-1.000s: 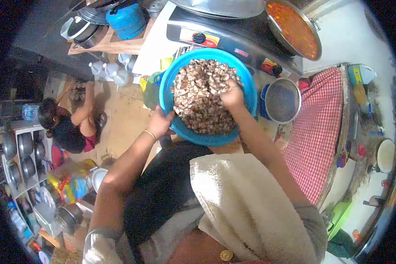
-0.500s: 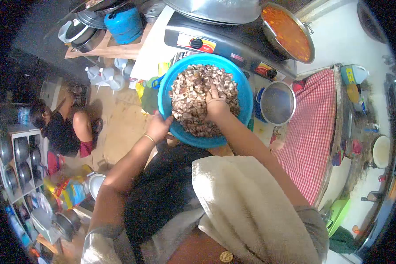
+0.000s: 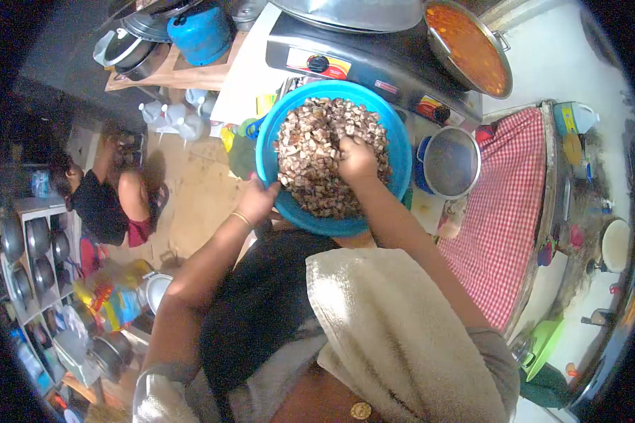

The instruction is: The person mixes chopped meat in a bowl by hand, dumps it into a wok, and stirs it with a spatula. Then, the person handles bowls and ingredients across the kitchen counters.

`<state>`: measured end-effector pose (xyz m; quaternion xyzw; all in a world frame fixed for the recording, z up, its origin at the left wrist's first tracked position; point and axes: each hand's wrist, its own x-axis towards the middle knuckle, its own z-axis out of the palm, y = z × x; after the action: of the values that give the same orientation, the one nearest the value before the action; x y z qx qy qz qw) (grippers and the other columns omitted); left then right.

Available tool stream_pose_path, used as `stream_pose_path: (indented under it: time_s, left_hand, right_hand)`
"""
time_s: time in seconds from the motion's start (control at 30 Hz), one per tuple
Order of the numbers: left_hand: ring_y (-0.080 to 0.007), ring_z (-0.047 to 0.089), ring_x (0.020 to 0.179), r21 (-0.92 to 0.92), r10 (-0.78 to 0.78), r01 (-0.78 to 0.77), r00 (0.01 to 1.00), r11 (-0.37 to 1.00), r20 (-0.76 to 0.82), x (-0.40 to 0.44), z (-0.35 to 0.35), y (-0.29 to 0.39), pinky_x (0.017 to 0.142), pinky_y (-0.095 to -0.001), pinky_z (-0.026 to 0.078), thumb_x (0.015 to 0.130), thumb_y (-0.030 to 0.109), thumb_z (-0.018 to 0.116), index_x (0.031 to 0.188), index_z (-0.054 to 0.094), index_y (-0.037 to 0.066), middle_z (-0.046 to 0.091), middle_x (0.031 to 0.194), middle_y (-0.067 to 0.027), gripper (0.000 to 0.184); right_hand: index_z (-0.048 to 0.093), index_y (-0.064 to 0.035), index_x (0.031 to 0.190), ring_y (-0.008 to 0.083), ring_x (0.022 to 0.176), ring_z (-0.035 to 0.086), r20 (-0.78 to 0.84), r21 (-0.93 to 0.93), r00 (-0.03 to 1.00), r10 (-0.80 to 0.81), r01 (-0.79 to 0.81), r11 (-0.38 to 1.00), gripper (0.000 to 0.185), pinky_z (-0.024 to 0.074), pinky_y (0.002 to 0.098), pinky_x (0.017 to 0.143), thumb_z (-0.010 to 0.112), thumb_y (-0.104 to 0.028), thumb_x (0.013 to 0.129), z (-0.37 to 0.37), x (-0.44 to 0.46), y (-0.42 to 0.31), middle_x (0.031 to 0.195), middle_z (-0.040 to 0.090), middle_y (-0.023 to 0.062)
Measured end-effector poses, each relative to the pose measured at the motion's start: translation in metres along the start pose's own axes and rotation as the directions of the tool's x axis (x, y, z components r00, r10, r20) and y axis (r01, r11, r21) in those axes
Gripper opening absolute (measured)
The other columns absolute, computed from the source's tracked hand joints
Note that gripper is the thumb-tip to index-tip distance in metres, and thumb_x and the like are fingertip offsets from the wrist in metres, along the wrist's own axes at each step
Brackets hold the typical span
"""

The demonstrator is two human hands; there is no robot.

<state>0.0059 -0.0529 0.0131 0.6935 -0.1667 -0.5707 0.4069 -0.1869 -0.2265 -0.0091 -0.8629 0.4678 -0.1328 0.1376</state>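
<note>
A round blue basin (image 3: pixel 401 155) is held in front of my body, filled with small brown-and-whitish diced pieces (image 3: pixel 310 155), perhaps diced meat; I cannot tell exactly. My left hand (image 3: pixel 259 200) grips the basin's near left rim, thumb over the edge. Inside the basin, on the right side of the heap, my right hand (image 3: pixel 358 159) is closed, its fingers curled into the pieces. Its fingertips are partly hidden among them.
Beyond the basin stands a gas stove (image 3: pixel 374 67) with a pan of orange-red stew (image 3: pixel 466 46). A metal pot (image 3: pixel 451 162) sits at the right, near a red checkered cloth (image 3: pixel 504 211). Another person (image 3: pixel 106 201) crouches at the left, near plastic jugs (image 3: pixel 183 121).
My right hand has shifted slightly right, and its fingers have gone from stretched out to curled in the pieces. My left hand stays on the rim.
</note>
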Motion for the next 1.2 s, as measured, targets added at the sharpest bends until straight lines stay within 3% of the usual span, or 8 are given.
stream_pose_path:
  time_s: [0.13, 0.27, 0.5, 0.67, 0.73, 0.83, 1.0, 1.2]
  left_hand:
    - [-0.0297, 0.066, 0.080, 0.039, -0.020, 0.018, 0.999, 0.999, 0.037, -0.002, -0.006, 0.003, 0.049, -0.0422, 0.060, 0.092, 0.022, 0.057, 0.129, 0.034, 0.007, 0.057, 0.112, -0.0167, 0.046]
    - [-0.0327, 0.067, 0.084, 0.096, 0.000, -0.005, 0.999, 0.995, 0.054, 0.006, -0.010, -0.004, 0.050, -0.0432, 0.061, 0.092, 0.022, 0.058, 0.128, 0.034, 0.004, 0.057, 0.111, -0.0177, 0.047]
    - [-0.0372, 0.067, 0.084, 0.191, 0.102, -0.111, 0.993, 0.975, 0.056, 0.030, -0.015, -0.030, 0.049, -0.0470, 0.061, 0.091, 0.019, 0.059, 0.128, 0.033, 0.004, 0.055, 0.112, -0.0211, 0.047]
    - [-0.0375, 0.067, 0.083, 0.212, 0.223, -0.233, 0.972, 0.949, 0.069, 0.046, -0.018, -0.053, 0.048, -0.0462, 0.061, 0.090, 0.018, 0.061, 0.122, 0.036, 0.001, 0.057, 0.107, -0.0220, 0.044]
    - [-0.0373, 0.067, 0.084, 0.232, 0.210, -0.219, 0.976, 0.948, 0.065, 0.038, -0.017, -0.044, 0.052, -0.0469, 0.060, 0.089, 0.019, 0.062, 0.119, 0.038, 0.001, 0.059, 0.105, -0.0225, 0.042]
    - [-0.0370, 0.066, 0.089, 0.366, 0.296, -0.293, 0.954, 0.883, 0.049, 0.039, -0.018, -0.048, 0.066, -0.0475, 0.058, 0.087, 0.021, 0.064, 0.120, 0.043, 0.002, 0.061, 0.105, -0.0234, 0.043]
    - [-0.0373, 0.062, 0.101, 0.390, 0.341, -0.332, 0.939, 0.859, 0.048, 0.035, -0.023, -0.045, 0.086, -0.0446, 0.049, 0.083, 0.020, 0.065, 0.123, 0.047, 0.001, 0.063, 0.107, -0.0249, 0.047]
    - [-0.0388, 0.062, 0.100, 0.196, 0.448, -0.452, 0.892, 0.870, 0.067, 0.030, -0.025, -0.042, 0.086, -0.0447, 0.050, 0.080, 0.013, 0.064, 0.120, 0.047, -0.004, 0.062, 0.103, -0.0257, 0.047]
  right_hand:
    - [0.062, -0.0090, 0.099, 0.0409, 0.076, 0.063, -0.049, 0.115, 0.999, 0.020, -0.014, 0.993, 0.032, 0.0513, 0.0489, 0.071, 0.066, -0.027, 0.073, -0.013, -0.002, 0.010, 0.081, 0.066, 0.0178]
    - [0.062, -0.0133, 0.106, 0.0404, 0.087, 0.063, 0.298, 0.093, 0.949, 0.102, -0.135, 0.986, 0.049, 0.0514, 0.0459, 0.083, 0.076, -0.041, 0.068, -0.065, -0.006, -0.005, 0.091, 0.064, 0.0201]
    - [0.057, -0.0188, 0.122, 0.0481, 0.113, 0.046, 0.150, 0.092, 0.950, -0.273, 0.261, 0.961, 0.065, 0.0419, 0.0540, 0.095, 0.080, -0.028, 0.062, -0.063, -0.015, -0.064, 0.123, 0.045, 0.0277]
    - [0.039, -0.0285, 0.136, 0.0456, 0.127, 0.039, 0.583, -0.156, 0.812, 0.005, 0.106, 0.982, 0.090, 0.0405, 0.0472, 0.102, 0.082, -0.014, 0.058, -0.059, 0.003, -0.107, 0.143, 0.028, 0.0269]
    - [0.042, -0.0250, 0.136, 0.0474, 0.116, 0.047, 0.478, -0.199, 0.870, 0.122, -0.028, 0.980, 0.068, 0.0446, 0.0507, 0.096, 0.070, -0.023, 0.074, 0.029, 0.011, -0.054, 0.135, 0.038, 0.0289]
    - [0.043, -0.0167, 0.135, 0.0474, 0.106, 0.056, 0.543, -0.304, 0.839, 0.010, 0.186, 0.935, 0.049, 0.0475, 0.0525, 0.090, 0.054, -0.026, 0.088, 0.012, 0.021, -0.066, 0.127, 0.048, 0.0324]
    - [0.043, -0.0068, 0.129, 0.0393, 0.102, 0.062, 0.761, -0.183, 0.643, -0.087, 0.341, 0.922, 0.080, 0.0515, 0.0417, 0.088, 0.083, -0.014, 0.060, -0.035, 0.045, -0.104, 0.113, 0.059, 0.0266]
    - [0.050, -0.0061, 0.115, 0.0371, 0.098, 0.064, 0.824, -0.137, 0.557, -0.107, 0.377, 0.916, 0.058, 0.0525, 0.0421, 0.083, 0.077, -0.014, 0.065, -0.026, 0.051, -0.086, 0.107, 0.062, 0.0240]
